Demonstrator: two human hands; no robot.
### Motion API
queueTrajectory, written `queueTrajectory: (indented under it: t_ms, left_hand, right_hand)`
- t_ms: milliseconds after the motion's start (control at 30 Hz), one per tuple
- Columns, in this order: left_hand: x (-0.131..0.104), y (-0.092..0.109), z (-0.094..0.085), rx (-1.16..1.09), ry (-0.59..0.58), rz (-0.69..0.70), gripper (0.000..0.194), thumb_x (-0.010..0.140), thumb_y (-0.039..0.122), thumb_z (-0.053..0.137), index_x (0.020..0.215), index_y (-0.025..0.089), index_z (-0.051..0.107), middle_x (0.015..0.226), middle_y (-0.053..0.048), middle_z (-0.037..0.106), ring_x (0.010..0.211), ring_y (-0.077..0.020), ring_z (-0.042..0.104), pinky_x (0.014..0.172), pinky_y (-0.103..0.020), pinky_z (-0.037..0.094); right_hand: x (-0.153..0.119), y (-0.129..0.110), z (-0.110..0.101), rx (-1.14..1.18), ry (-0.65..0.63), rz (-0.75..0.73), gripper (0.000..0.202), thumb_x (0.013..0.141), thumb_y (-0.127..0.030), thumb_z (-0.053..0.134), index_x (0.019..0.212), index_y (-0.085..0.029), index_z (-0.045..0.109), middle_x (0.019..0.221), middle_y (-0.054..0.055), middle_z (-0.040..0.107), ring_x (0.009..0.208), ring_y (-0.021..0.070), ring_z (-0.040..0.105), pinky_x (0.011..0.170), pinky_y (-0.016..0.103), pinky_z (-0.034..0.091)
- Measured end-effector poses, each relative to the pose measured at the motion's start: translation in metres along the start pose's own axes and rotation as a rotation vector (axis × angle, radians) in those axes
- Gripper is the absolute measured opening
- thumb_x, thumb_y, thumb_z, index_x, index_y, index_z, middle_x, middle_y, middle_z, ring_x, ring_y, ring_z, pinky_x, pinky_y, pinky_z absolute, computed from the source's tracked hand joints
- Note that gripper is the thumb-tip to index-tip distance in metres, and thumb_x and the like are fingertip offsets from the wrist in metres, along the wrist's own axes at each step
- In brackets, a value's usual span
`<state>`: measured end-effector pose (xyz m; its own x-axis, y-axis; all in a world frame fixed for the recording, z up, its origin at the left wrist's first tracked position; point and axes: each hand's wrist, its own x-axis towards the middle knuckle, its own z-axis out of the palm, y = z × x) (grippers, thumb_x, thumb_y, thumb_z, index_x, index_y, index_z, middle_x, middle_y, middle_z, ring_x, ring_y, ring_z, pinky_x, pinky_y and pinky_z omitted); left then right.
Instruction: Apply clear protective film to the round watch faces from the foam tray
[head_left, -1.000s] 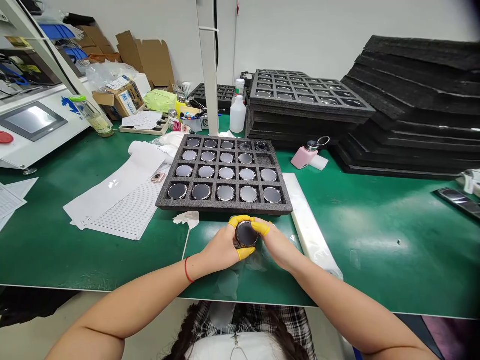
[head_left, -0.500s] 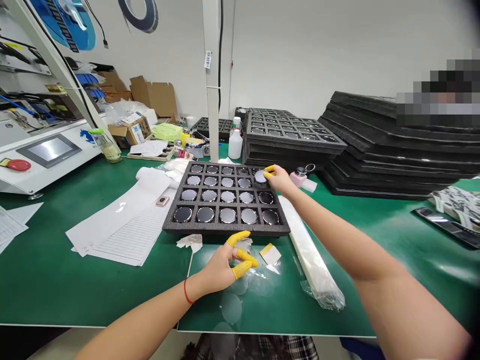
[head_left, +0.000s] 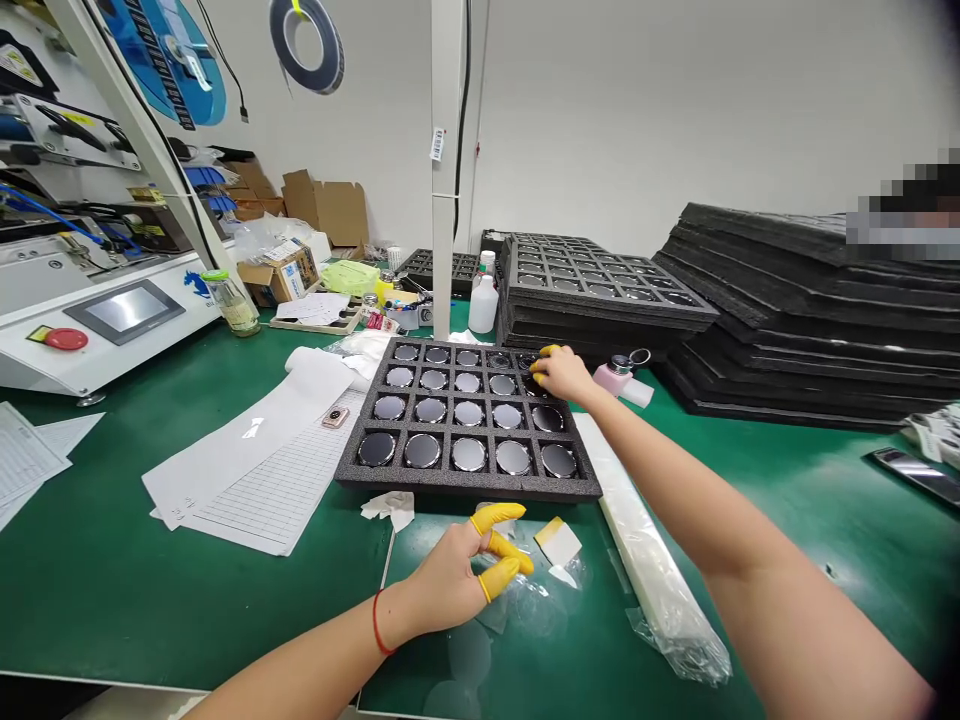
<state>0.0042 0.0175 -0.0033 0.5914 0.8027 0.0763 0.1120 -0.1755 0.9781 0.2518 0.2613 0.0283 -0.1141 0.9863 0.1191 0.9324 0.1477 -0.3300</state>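
Note:
A black foam tray (head_left: 469, 484) lies on the green table, its square pockets holding round discs with shiny rims, some pale and some dark. At the tray's back right corner, my right hand (head_left: 562, 375) has its yellow-cotted fingers bent down around a round disc (head_left: 527, 363), which they partly hide. My left hand (head_left: 457, 570), also in yellow finger cots, hovers in front of the tray, holding nothing, thumb and fingers apart. Beneath and beside it lie clear round films (head_left: 540, 605) and a small white-and-yellow pad (head_left: 559, 541).
A long plastic-wrapped white roll (head_left: 652, 560) lies right of the tray. Papers (head_left: 247, 470) with a small watch (head_left: 335, 416) lie left. Behind stand a white bottle (head_left: 484, 305), a pink pump bottle (head_left: 613, 376), stacked foam trays (head_left: 607, 315) and a tall black stack (head_left: 795, 340).
The pale disc at my right fingers has gone lower and now looks darker, mostly covered by the hand. My left hand stays open in front of the tray. The whole view has shifted slightly.

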Motion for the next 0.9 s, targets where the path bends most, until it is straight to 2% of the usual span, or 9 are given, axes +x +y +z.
queueTrajectory:
  t_ms: [167,300,400,500,667,767,833,867,900]
  left_hand:
    - [-0.002,-0.003,0.000,0.000,0.023,0.046,0.044,0.086,0.022,0.055,0.129,0.016,0.047,0.100,-0.010,0.074,0.091,-0.0185,0.068,0.090,-0.035,0.049]
    - [-0.002,-0.002,0.000,0.024,0.037,0.055,0.040,0.087,0.021,0.054,0.127,0.017,0.050,0.105,-0.010,0.072,0.095,-0.0188,0.066,0.093,-0.036,0.048]
    - [-0.001,-0.002,-0.001,0.003,0.020,0.043,0.039,0.087,0.019,0.054,0.126,0.017,0.050,0.106,-0.010,0.072,0.100,-0.0191,0.065,0.096,-0.036,0.046]
    - [0.001,-0.006,-0.002,-0.017,0.009,0.055,0.040,0.089,0.018,0.052,0.128,0.017,0.049,0.106,-0.009,0.072,0.101,-0.0183,0.065,0.096,-0.035,0.046]
    - [0.002,-0.012,-0.001,-0.032,0.040,0.059,0.038,0.090,0.022,0.052,0.127,0.016,0.049,0.115,-0.011,0.068,0.108,-0.0203,0.062,0.098,-0.036,0.045]
    - [0.001,-0.011,0.000,-0.089,0.087,0.061,0.046,0.090,0.026,0.055,0.133,0.017,0.043,0.114,-0.012,0.068,0.109,-0.0204,0.062,0.100,-0.038,0.043]
    - [0.001,-0.009,0.001,-0.149,0.142,0.048,0.053,0.091,0.031,0.053,0.139,0.018,0.035,0.116,-0.013,0.066,0.110,-0.0206,0.060,0.101,-0.039,0.042]
    - [0.002,-0.008,0.001,-0.169,0.160,0.038,0.055,0.092,0.035,0.051,0.140,0.018,0.032,0.118,-0.013,0.065,0.112,-0.0212,0.059,0.101,-0.039,0.042]
    - [0.002,-0.008,0.002,-0.177,0.168,0.031,0.056,0.093,0.040,0.049,0.141,0.017,0.032,0.121,-0.014,0.063,0.113,-0.0220,0.058,0.101,-0.040,0.042]
  right_hand:
    - [0.035,0.001,0.013,-0.014,0.043,0.184,0.028,0.085,-0.032,0.060,0.105,-0.014,0.066,0.132,0.015,0.047,0.127,0.0338,0.033,0.102,0.050,0.031]
    - [0.043,-0.001,0.029,0.065,0.100,0.304,0.031,0.083,-0.031,0.063,0.108,-0.013,0.060,0.127,0.012,0.049,0.124,0.0296,0.038,0.101,0.050,0.033]
    - [0.034,0.001,0.027,0.188,0.140,0.271,0.031,0.083,-0.026,0.062,0.111,-0.015,0.057,0.117,0.008,0.055,0.114,0.0249,0.048,0.099,0.046,0.036]
    - [0.019,-0.001,0.015,0.336,0.158,0.202,0.026,0.079,-0.018,0.061,0.104,-0.015,0.057,0.103,0.005,0.061,0.104,0.0216,0.054,0.098,0.043,0.036]
    - [-0.029,-0.031,-0.011,0.635,0.129,0.048,0.024,0.078,-0.020,0.052,0.102,-0.016,0.055,0.094,0.005,0.065,0.092,0.0173,0.060,0.084,0.033,0.045]
    - [-0.084,-0.055,-0.021,0.741,0.076,-0.053,0.026,0.078,-0.027,0.053,0.101,-0.015,0.058,0.089,0.005,0.066,0.083,0.0178,0.060,0.077,0.032,0.046]
    - [-0.128,-0.069,-0.020,0.745,0.087,-0.107,0.027,0.077,-0.030,0.056,0.100,-0.016,0.060,0.089,0.005,0.065,0.083,0.0188,0.058,0.078,0.034,0.045]
    - [-0.150,-0.076,-0.017,0.708,0.128,-0.157,0.025,0.076,-0.027,0.059,0.099,-0.018,0.062,0.092,0.005,0.065,0.084,0.0192,0.056,0.080,0.035,0.042]
    - [-0.169,-0.082,-0.012,0.557,0.228,-0.279,0.021,0.077,-0.024,0.058,0.097,-0.019,0.064,0.090,0.005,0.064,0.084,0.0200,0.054,0.080,0.037,0.040]
